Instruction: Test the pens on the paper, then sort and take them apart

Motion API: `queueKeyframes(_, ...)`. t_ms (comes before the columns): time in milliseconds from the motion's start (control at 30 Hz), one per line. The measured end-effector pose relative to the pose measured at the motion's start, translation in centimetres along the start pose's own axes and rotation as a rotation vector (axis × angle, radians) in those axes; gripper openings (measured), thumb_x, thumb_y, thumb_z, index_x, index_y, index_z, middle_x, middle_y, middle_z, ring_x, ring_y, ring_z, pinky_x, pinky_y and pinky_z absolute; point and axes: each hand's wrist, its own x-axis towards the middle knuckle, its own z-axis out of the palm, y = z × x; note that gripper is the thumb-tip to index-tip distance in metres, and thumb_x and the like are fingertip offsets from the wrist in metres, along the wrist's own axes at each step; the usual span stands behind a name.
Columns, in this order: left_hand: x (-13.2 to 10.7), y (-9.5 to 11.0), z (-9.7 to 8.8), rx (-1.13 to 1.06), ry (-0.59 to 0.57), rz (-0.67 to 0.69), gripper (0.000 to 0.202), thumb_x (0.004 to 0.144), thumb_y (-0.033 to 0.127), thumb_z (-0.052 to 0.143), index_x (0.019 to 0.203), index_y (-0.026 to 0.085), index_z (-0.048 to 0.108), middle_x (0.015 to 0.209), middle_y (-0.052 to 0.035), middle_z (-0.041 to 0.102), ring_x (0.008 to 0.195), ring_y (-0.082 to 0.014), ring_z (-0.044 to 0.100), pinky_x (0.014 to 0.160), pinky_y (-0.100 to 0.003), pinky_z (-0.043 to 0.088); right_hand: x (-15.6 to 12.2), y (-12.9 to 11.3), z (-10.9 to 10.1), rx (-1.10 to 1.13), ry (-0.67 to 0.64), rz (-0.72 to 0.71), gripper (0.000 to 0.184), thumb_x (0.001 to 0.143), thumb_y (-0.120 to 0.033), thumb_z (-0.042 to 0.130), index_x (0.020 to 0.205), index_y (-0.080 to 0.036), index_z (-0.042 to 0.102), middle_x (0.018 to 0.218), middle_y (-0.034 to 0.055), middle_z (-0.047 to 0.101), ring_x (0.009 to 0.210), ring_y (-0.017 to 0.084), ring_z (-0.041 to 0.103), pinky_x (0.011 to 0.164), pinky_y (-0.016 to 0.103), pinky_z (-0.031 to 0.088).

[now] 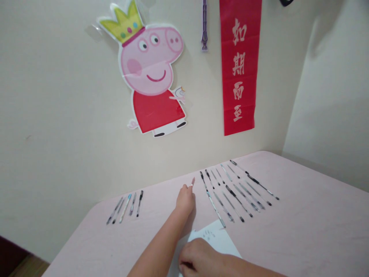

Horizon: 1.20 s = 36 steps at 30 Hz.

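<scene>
My left hand (186, 198) reaches forward over the pink table (302, 231), forefinger stretched out and the other fingers curled in, with a small white band near the fingertip. It points into the gap between two rows of pens: a short row (127, 206) to its left and a long row (236, 188) to its right. My right hand (198, 257) lies knuckles up on a white sheet of paper (219, 238) at the near edge. Its fingers are curled under, and whatever may be in them is hidden.
The table stands in a corner against a cream wall. On the wall hang a cartoon pig cutout (152, 73), a red banner with pale characters (238, 65) and a thin purple object (204, 27). At the lower left a strip of floor (25, 267) shows.
</scene>
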Motion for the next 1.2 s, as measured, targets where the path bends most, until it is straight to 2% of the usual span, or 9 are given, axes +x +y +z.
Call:
queueKeyframes(200,-2.5,-4.6,-1.3,0.125,0.153,-0.059,0.021,0.088,0.014,0.034,0.099,0.017,0.052,0.096,-0.0101,0.061,0.089,-0.0191,0.057,0.074,-0.027,0.037,0.0,-0.4,-0.2,0.004,0.004,0.018,0.019,0.072,-0.016,0.051,0.076,-0.017,0.070,0.071,0.0019,0.070,0.057,0.011,0.051,0.054,0.019,0.033)
queueKeyframes(400,-4.6,-10.0,-3.7,0.248,0.237,-0.250,0.018,0.085,0.010,0.037,0.091,0.016,0.053,0.094,-0.0111,0.062,0.088,-0.0208,0.059,0.071,-0.028,0.038,0.3,0.2,0.2,0.002,-0.013,0.018,0.017,0.073,-0.016,0.051,0.072,-0.017,0.068,0.066,-0.0001,0.067,0.053,0.009,0.044,0.053,0.018,0.031)
queueKeyframes(533,-4.9,-12.3,-4.8,0.280,0.264,-0.362,0.020,0.081,0.006,0.038,0.089,0.016,0.054,0.093,-0.0119,0.063,0.087,-0.0220,0.062,0.069,-0.028,0.040,0.4,0.7,0.5,0.017,-0.047,0.005,0.016,0.073,-0.015,0.051,0.068,-0.016,0.067,0.063,-0.0012,0.064,0.051,0.008,0.041,0.051,0.018,0.029)
queueKeyframes(667,-4.6,-13.5,-5.2,0.289,0.281,-0.436,0.021,0.079,0.007,0.040,0.092,0.013,0.056,0.093,-0.0153,0.064,0.089,-0.0253,0.063,0.069,-0.030,0.043,0.4,0.7,0.7,-0.010,-0.021,0.013,0.016,0.072,-0.015,0.051,0.068,-0.016,0.067,0.062,-0.0015,0.064,0.051,0.009,0.039,0.052,0.018,0.029)
queueKeyframes(867,-3.6,-14.2,-5.0,0.293,0.297,-0.491,0.026,0.078,0.011,0.043,0.100,0.010,0.058,0.098,-0.0177,0.063,0.093,-0.0272,0.063,0.075,-0.032,0.046,0.4,0.4,0.6,-0.003,-0.027,0.037,0.018,0.072,-0.015,0.052,0.072,-0.016,0.070,0.065,-0.0002,0.066,0.051,0.009,0.041,0.051,0.019,0.028)
queueKeyframes(1200,-3.4,-14.6,-5.0,0.310,0.292,-0.494,0.032,0.078,0.010,0.041,0.106,0.009,0.056,0.101,-0.0186,0.062,0.095,-0.0251,0.062,0.079,-0.032,0.047,0.2,-0.3,0.1,-0.019,0.011,0.031,0.021,0.071,-0.014,0.051,0.075,-0.016,0.071,0.068,0.0019,0.069,0.054,0.010,0.047,0.053,0.020,0.029)
